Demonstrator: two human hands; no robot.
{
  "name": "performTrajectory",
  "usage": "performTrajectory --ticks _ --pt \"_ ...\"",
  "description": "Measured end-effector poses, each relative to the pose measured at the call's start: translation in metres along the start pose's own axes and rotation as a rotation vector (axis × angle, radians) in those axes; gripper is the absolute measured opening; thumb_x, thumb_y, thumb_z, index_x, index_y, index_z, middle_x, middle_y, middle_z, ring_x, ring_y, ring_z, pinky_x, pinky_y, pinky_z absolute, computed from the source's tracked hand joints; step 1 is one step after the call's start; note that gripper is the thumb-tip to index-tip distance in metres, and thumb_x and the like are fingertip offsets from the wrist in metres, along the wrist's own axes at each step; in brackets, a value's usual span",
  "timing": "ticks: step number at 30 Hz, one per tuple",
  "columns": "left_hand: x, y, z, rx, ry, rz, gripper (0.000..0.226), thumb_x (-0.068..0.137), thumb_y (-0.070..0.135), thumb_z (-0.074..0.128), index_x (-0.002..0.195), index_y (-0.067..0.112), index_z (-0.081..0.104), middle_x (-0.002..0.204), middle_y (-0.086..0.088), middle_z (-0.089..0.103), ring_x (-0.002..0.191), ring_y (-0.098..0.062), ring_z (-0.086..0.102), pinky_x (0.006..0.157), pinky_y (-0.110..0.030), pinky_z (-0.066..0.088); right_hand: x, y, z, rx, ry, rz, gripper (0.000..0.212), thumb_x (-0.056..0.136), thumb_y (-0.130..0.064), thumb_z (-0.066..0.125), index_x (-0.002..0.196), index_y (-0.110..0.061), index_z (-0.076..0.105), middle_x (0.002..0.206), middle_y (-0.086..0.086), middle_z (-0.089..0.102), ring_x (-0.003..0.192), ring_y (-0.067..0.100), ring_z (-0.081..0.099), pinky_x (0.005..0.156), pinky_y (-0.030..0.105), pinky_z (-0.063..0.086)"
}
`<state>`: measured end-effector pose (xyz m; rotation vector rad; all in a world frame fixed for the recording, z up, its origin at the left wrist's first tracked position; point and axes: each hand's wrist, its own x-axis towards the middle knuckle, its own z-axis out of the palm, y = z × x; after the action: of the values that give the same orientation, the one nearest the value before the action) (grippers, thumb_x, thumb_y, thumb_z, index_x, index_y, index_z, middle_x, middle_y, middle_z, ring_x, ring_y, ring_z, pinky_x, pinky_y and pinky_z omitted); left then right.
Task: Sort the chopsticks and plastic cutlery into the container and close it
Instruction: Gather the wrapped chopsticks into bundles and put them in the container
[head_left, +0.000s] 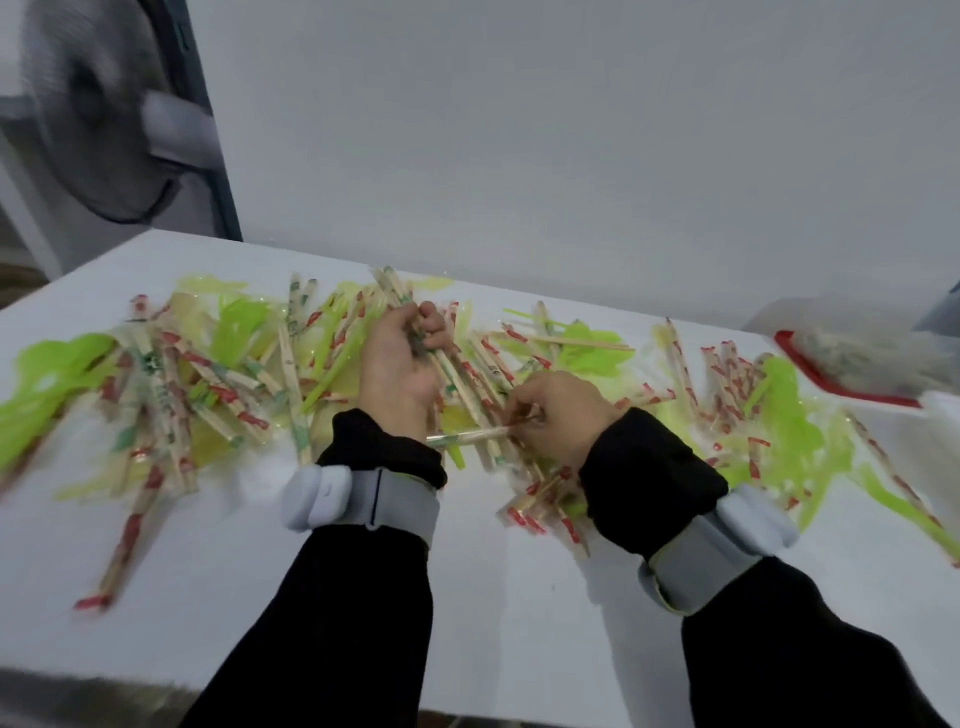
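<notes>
My left hand (402, 364) is raised over the middle of the white surface (519, 597), its fingers (431, 325) curled round a bundle of wrapped chopsticks (452, 364) that runs slantwise from beyond the knuckles down toward my right hand. My right hand (563, 415) lies just beside it, nearer to me; its fingers (522, 410) pinch the end of a single wrapped chopstick (467, 437), which lies almost level and points left, passing under my left wrist.

Loose wrapped chopsticks (223, 395), their paper sleeves printed in red and green, are scattered across the surface from far left to far right, mixed with translucent green plastic cutlery (57, 364); the picture is blurred, so I cannot tell forks from spoons. A further patch of chopsticks and green cutlery (779, 415) lies to the right of my right hand.

The container (852, 364) stands at the far right edge of the surface, well apart from both hands. It has a red rim and something pale and blurred within or upon it; I cannot tell whether it is open or lidded.

Both forearms wear black sleeves (363, 597), each with a grey wristband carrying a white device (317, 496). A white fan (93, 109) stands beyond the far left corner, against the pale wall (571, 130).
</notes>
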<state>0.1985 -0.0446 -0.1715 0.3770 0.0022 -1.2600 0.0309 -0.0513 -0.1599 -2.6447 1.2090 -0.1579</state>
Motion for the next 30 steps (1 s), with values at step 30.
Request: performTrajectory --ticks 30 --pt "-0.014 -0.019 0.005 1.739 0.217 0.149 0.034 0.085 0.002 0.054 0.119 0.003 0.048 0.078 -0.013 0.067 0.066 -0.023 0.063 0.053 -0.025 0.045 0.054 0.005 0.006 -0.038 0.003 0.377 0.006 0.083 -0.011 0.057 0.082 -0.008 0.062 0.082 0.010 0.063 0.084 0.028 0.063 0.070 0.027 0.047"
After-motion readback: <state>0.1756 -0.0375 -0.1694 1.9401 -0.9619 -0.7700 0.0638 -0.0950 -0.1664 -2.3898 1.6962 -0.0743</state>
